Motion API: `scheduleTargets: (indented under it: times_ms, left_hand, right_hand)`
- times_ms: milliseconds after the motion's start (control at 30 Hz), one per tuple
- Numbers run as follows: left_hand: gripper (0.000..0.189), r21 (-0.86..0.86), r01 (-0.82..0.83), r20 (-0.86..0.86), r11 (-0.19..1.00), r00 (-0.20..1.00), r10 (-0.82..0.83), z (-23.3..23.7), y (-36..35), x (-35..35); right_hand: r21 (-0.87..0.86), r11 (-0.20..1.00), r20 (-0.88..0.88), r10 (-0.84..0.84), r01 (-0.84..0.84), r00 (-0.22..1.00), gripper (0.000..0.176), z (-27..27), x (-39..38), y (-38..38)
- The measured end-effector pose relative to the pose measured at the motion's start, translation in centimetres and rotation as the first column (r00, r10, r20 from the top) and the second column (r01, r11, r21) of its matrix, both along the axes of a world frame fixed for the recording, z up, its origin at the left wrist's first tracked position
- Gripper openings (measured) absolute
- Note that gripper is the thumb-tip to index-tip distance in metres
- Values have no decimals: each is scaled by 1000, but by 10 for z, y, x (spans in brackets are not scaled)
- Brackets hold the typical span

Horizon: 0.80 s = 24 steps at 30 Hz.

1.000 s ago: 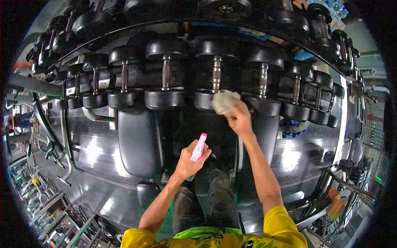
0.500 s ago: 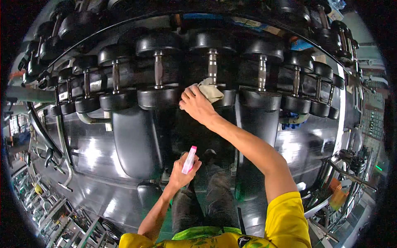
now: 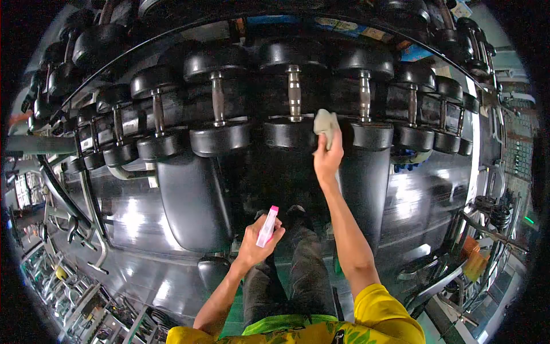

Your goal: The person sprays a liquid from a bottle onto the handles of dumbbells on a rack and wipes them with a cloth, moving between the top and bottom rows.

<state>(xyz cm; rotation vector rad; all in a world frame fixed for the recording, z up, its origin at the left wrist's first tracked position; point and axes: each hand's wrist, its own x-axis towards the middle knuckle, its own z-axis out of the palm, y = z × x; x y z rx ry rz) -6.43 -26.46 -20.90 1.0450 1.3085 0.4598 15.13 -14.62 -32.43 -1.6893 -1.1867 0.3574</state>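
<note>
Left hand (image 3: 259, 241): lower centre of the frame, closed around what looks like a spray bottle (image 3: 267, 227); its pink-tipped top points up the frame, apparently held by the neck so a finger can reach a trigger, though the trigger and body are hidden.
Right hand (image 3: 329, 156): just right of centre, pinching a bunched cloth (image 3: 325, 123) between thumb and fingers, seemingly so the folded fabric stands out past the fingertips as a pad.
Cloth's place: at the gap between the middle dumbbell (image 3: 290, 135) and the right-hand dumbbell (image 3: 372, 136); whether it touches either, I cannot tell.
Dumbbell row: across the upper middle, handles running up the frame, near heads facing the person, probably so each handle can be gripped straight on.
Upper row: dark weights along the top edge, beyond a thin rail (image 3: 172, 30), likely tiered for separate access.
Black pads: one at left (image 3: 192, 200), one at right (image 3: 366, 195), below the row, with the person's legs (image 3: 306, 269) lower down between their lines.
Floor (image 3: 134, 226): glossy, reflecting lights at both sides.
</note>
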Motion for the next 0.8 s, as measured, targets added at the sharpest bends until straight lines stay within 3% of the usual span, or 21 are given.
scheduleTargets:
  times_ms: [33, 67, 100, 133, 167, 200, 233, 300, 400, 467, 500, 567, 600, 633, 667, 700, 767, 800]
  left_hand:
    - [16, 24, 10, -17, 1000, 1000, -9, 0, 1, -2]
    - [15, 45, 20, -36, 999, 999, -19, 0, 1, -3]
    - [15, 42, 23, -38, 999, 999, -21, -1, 2, -5]
    - [15, -8, 20, -49, 1000, 999, -20, -1, 3, -5]
    - [14, -55, 17, -58, 998, 998, -20, -2, 4, -5]
    - [14, -46, 1, -33, 999, 999, -3, -9, 3, -5]
    - [14, -48, 9, -30, 999, 999, -10, -7, 5, -1]
    - [14, -25, 11, -49, 1000, 999, -12, 1, 13, 4]
    - [13, -72, -5, -12, 997, 1000, 5, -2, 15, 10]
    - [12, -117, -25, 14, 993, 1000, 26, -7, 13, 9]
    - [12, -60, -3, 35, 998, 999, 5, -8, 13, 9]
    - [12, -6, 22, 52, 1000, 998, -22, -8, 12, 5]
    - [12, -42, 44, 48, 998, 998, -42, -6, 13, 3]
    - [13, -75, 67, 46, 995, 997, -64, -5, 14, 1]
    - [13, -75, 73, 48, 994, 996, -70, -3, 14, -1]
    - [13, -64, 72, 38, 995, 997, -70, -2, 14, -3]
    - [13, -50, 73, 25, 996, 997, -71, -2, 12, -8]
    - [13, -37, 73, 27, 997, 997, -72, -5, 9, -11]
  right_hand:
    - [80, 992, 130, 85, -96, 988, 37, 18, -8, 8]
    - [12, 976, 348, 198, -216, 916, 29, 34, -16, 12]
    - [-104, 910, 527, 392, -401, 754, 20, 60, -30, 26]
    - [-203, 873, 559, 475, -443, 680, 18, 65, -51, 30]
    - [-216, 856, 623, 492, -471, 608, 19, 58, -67, 36]
    - [-360, 819, 681, 558, -446, 475, 21, 59, -83, 37]
    - [-477, 790, 762, 590, -385, 268, 23, 50, -97, 41]
    - [-555, 753, 731, 645, -354, 225, 22, 41, -96, 43]
    - [-301, 728, 710, 602, -617, 364, 14, 44, -59, 37]
    - [-135, 781, 649, 535, -610, 541, 11, 49, -35, 29]
    - [-84, 815, 613, 496, -573, 615, 11, 44, -25, 25]
    - [-128, 886, 508, 445, -446, 738, 21, 42, -4, 21]
    - [-42, 932, 408, 345, -360, 846, 25, 37, -2, 22]
    - [-42, 934, 409, 340, -355, 847, 25, 32, -2, 19]
    - [-112, 988, 105, 120, -108, 987, 25, 28, -3, 16]
    - [-247, 963, -183, -157, 109, 970, 26, 27, -5, 16]
    - [-256, 936, -240, -302, 240, 922, 38, 3, 7, 15]
    - [-229, 946, -212, -278, 229, 937, 41, 2, 5, 17]
